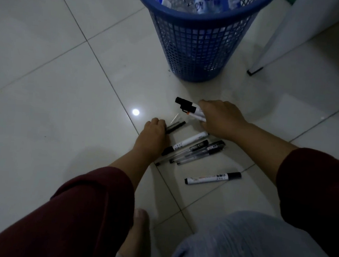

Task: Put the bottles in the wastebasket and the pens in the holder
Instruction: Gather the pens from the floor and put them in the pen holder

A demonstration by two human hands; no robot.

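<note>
A blue mesh wastebasket (198,48) stands on the floor at the top, with plastic bottles (201,4) inside it. My right hand (221,120) is closed around white markers with black caps (188,108). My left hand (154,135) grips black pens (175,126) low against the tiles. Between my hands lie a white marker (185,142) and several clear pens (199,152) in a loose pile. Another white marker (213,178) lies apart, nearer to me. No pen holder is in view.
A white furniture leg with a black foot (255,71) stands right of the basket. My bare foot (137,232) and grey-trousered knee (246,244) are at the bottom. Pale glossy floor tiles (57,80) stretch to the left.
</note>
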